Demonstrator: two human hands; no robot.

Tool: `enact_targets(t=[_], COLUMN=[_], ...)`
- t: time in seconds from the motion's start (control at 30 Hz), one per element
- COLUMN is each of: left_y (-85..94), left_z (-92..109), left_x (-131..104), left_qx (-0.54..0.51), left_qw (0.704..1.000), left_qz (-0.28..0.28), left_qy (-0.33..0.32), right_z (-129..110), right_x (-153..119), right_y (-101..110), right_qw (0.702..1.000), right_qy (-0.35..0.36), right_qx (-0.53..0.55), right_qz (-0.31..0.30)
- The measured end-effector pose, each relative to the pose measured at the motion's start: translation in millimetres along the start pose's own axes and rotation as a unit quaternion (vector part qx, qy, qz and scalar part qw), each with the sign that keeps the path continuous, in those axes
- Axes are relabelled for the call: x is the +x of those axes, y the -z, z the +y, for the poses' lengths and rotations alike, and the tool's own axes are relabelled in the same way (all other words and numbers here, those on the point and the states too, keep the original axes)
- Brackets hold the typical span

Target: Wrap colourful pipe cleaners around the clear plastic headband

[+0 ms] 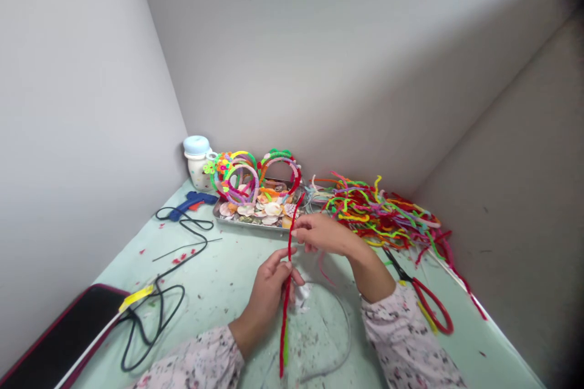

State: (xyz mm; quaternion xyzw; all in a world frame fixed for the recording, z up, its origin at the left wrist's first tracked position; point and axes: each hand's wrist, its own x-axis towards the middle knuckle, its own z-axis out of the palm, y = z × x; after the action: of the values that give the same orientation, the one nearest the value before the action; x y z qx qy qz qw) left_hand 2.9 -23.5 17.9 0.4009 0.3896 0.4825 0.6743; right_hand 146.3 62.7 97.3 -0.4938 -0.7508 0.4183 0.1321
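A long red pipe cleaner [285, 310] runs nearly upright in front of me, with a green strip beside its lower part. My left hand [272, 282] pinches it near the middle between thumb and fingers. Higher up, my right hand [322, 234] grips the same red pipe cleaner near its top end. Below my hands a thin pale hoop [349, 331] lies on the table, with a small white scrap [302, 296] by my left fingertips.
Behind my hands, a metal tray [255, 226] holds shells and colourful wrapped headbands [241, 185]. Many pipe cleaners [383, 212] are heaped right of it, near red-handled scissors [431, 304]. At left are a white jar [198, 171], a blue glue gun [189, 203], a dark cord [159, 316] and a black case [64, 334].
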Motion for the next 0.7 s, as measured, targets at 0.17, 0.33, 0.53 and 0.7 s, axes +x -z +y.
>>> enact_targets(t=[0.17, 0.33, 0.53, 0.7], left_y=[-2.2, -2.1, -0.7, -1.0], left_z=[1, 0, 1, 2], left_x=[-1, -1, -1, -2], left_qx=[0.026, 0.037, 0.027, 0.027], left_qw=[1.0, 0.999, 0.999, 1.0], left_qz=[-0.008, -0.01, -0.017, -0.016], left_qy=[0.003, 0.0, -0.004, 0.002], right_z=[9, 20, 16, 16], right_x=[6, 9, 7, 3], right_y=[3, 5, 9, 17], right_qw=[0.994, 0.992, 0.988, 0.981], right_qy=[0.024, 0.04, 0.036, 0.012], right_qx=[0.103, 0.114, 0.137, 0.151], right_qz=[0.036, 0.036, 0.069, 0.121])
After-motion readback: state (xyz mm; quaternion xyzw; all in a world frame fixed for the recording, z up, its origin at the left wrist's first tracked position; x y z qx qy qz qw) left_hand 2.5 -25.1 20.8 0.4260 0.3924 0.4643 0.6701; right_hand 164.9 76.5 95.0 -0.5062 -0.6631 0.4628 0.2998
